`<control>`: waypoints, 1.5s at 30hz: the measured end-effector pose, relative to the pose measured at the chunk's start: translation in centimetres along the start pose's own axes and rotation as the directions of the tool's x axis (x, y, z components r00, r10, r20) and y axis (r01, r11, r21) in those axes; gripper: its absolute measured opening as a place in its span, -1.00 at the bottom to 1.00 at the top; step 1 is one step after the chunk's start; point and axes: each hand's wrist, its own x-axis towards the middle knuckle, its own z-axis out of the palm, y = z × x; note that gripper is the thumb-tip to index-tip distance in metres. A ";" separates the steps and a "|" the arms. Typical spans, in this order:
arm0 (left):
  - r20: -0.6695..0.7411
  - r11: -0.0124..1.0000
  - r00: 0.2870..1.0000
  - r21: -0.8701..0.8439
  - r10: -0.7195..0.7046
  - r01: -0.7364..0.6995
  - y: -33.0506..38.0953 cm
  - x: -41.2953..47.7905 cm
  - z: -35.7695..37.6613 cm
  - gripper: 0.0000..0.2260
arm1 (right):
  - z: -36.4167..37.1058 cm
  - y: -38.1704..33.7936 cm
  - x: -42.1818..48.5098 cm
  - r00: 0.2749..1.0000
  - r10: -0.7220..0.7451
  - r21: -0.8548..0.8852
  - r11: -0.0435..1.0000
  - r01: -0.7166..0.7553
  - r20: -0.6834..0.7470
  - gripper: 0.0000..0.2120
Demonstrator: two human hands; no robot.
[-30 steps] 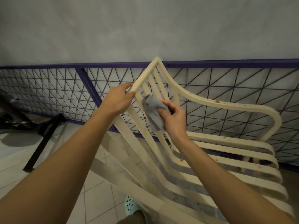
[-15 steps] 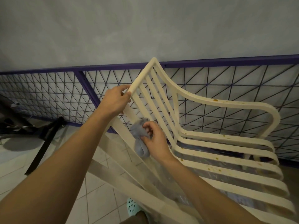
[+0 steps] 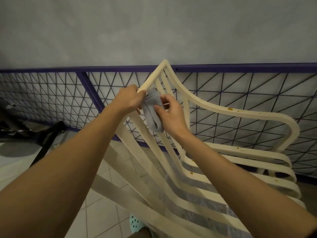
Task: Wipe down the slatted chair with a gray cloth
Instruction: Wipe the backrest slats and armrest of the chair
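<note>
Gray wall, purple mesh fence (image 3: pixel 51 93) under it, tiled floor (image 3: pixel 106 212) at the bottom. Slatted chair (image 3: pixel 240 115) sits in front of the fence, backrest nearest the person, seat running off to frame right. Left hand (image 3: pixel 129 98) is wrapped over the lower end of the top rail (image 3: pixel 152 79), bracing it. Right hand (image 3: pixel 169 115) pinches the gray cloth (image 3: pixel 152 112) between thumb and fingers. The cloth is bunched into a roll on a back slat just under the rail, butted against the left hand. Key geometry: the slats' long axis runs from the rail down toward the person, then bends right into the seat. The cloth is at the top end of that run, so I'd judge the free travel is down along the slat. Right hand does the work, left only steadies. Can't tell whether the cloth goes fully round the slat or just lies on its face. Left fingertips are hidden behind the rail. Brown stains (image 3: pixel 229 109) show on the armrest and seat slats, well apart from the cloth. Chair legs aren't visible and the lower slats are blurred. A pale shoe (image 3: pixel 135 224) is cut off at the bottom edge.
</note>
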 end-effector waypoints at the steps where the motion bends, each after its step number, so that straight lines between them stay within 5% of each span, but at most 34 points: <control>1: 0.010 1.000 1.000 0.008 -0.003 0.003 -0.2 0.0 -0.2 -0.71 | 1.1 -0.2 0.7 1.000 -0.029 -0.033 0.999 0.029 0.001 -0.82; 5: 0.016 1.000 1.000 -0.020 -0.004 0.004 -0.4 0.2 -0.4 -0.68 | 3.6 0.9 0.7 0.988 -0.155 -0.189 0.970 0.153 0.003 -0.88; 12: 0.038 0.999 0.999 -0.043 0.001 0.000 -0.7 0.4 -0.1 -0.66 | 3.1 4.9 -2.2 0.985 -0.171 -0.088 0.981 0.171 0.008 -0.75; 25: 0.024 0.982 0.999 0.189 0.024 -0.028 -0.6 0.5 0.2 -0.66 | 4.9 3.1 -2.5 0.973 -0.223 -0.190 0.955 0.229 0.054 -0.44; 34: 0.000 0.989 0.999 0.140 0.038 -0.037 -0.7 0.2 0.5 -0.69 | 2.7 8.8 -5.3 0.990 -0.072 -0.254 0.962 0.100 0.118 -0.41; 40: 0.040 0.983 0.999 0.184 -0.002 -0.006 -0.6 -0.1 0.3 -0.53 | 1.1 12.7 -7.6 0.976 0.094 -0.386 0.922 -0.011 0.197 -0.36; 45: 0.019 0.969 1.000 0.246 0.001 -0.005 -0.3 -0.2 0.3 -0.50 | 1.2 11.5 -6.9 0.970 0.183 -0.358 0.927 -0.116 0.160 -0.66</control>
